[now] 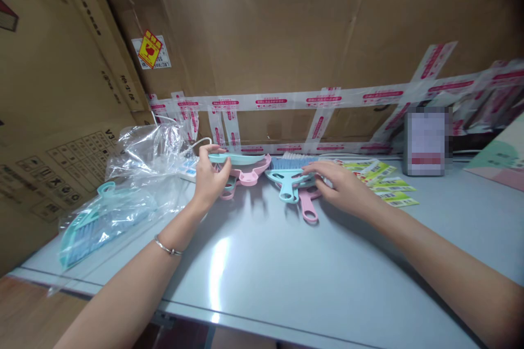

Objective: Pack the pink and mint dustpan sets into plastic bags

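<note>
My left hand point(210, 174) pinches the left edge of a mint-green dustpan point(241, 159), thumb in front and fingers behind. Under it lie a pink dustpan point(249, 176) and other mint and pink pieces, partly covered. Just to the right, my right hand point(339, 182) has its fingers closed on the right end of a mint-green hand brush point(290, 179) with blue bristles. That brush is on top of a small heap of brushes. A pink brush handle point(308, 208) with a hanging hole sticks out of the heap towards me.
On the left, a clear plastic bag point(118, 218) holds a mint dustpan and brush. Crumpled clear plastic point(149, 147) lies behind it. Green-yellow cards point(388, 185) and an upright screen device point(426, 142) stand right. Taped cardboard boxes point(262, 27) wall the table's back.
</note>
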### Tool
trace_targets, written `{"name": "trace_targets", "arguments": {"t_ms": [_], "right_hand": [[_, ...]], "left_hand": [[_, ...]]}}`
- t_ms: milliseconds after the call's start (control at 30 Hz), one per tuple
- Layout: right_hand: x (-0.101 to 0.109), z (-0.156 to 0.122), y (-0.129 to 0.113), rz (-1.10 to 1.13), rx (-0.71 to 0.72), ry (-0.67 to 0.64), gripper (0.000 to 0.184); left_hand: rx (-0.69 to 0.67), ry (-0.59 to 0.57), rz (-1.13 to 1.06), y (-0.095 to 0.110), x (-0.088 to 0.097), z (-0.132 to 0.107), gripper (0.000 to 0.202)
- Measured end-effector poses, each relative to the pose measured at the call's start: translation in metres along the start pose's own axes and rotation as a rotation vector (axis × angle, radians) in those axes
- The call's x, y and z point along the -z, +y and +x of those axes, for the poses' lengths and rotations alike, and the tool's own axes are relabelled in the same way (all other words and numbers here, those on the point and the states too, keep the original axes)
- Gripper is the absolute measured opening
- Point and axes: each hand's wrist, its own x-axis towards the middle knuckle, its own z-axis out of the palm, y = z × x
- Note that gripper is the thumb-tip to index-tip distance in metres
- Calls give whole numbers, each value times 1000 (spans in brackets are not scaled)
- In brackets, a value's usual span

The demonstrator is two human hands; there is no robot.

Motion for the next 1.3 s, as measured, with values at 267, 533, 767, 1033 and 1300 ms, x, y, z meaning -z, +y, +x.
{"name": "trace_targets", "arguments": {"t_ms": [267,533,767,1033,1300], "right_hand": [[0,1,-17,106,-10,171,21],[14,5,-38,604,-340,554,16],[10,7,-52,977,-567,446,31],[15,1,-71,1203,-701,-256,44],[7,-2,-81,997,-676,342,34]], "left_hand": [[-102,219,-253,8,8,4,28],[-19,66,-615,26,37,23,35],[143,-276,-717,32,45,22,38],[212,-479,-775,44,30,5,41],[429,-551,-794,53,13,-11,50]]}}
